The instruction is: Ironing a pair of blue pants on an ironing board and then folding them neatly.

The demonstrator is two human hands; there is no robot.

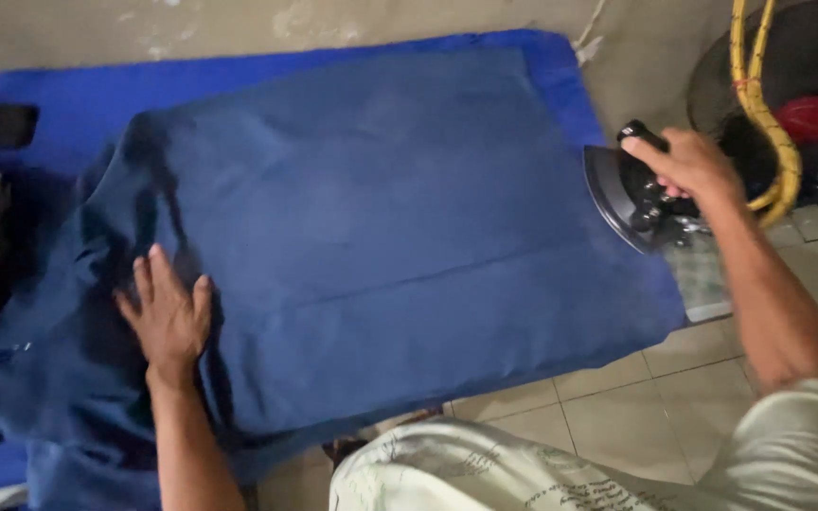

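A dark blue cloth [381,237] is spread flat across most of the frame, over a brighter blue pad [68,104] that covers the tabletop; at the left side of the frame the cloth is bunched and hangs down over the edge. A crease is seen running across its lower middle. The step in hand is judged to be ironing: the cloth is pinned flat while the iron is held off at its right edge. For the next pass, the iron would need to be laid sole-down on the cloth and drawn toward the left, with the fabric kept taut.

The iron [631,194] is gripped by its black handle in the right hand [693,166], fingers clenched around it, at the right edge of the frame; it is tilted so that its dark sole faces the cloth, and contact with the fabric cannot be told. The right forearm is stretched up from the lower right corner. The left hand [168,317] is laid open, palm down and fingers spread, on the cloth at lower left, holding nothing.

A fan [807,123] and a yellow cord [769,114] are seen at upper right, above a tiled floor [617,416].
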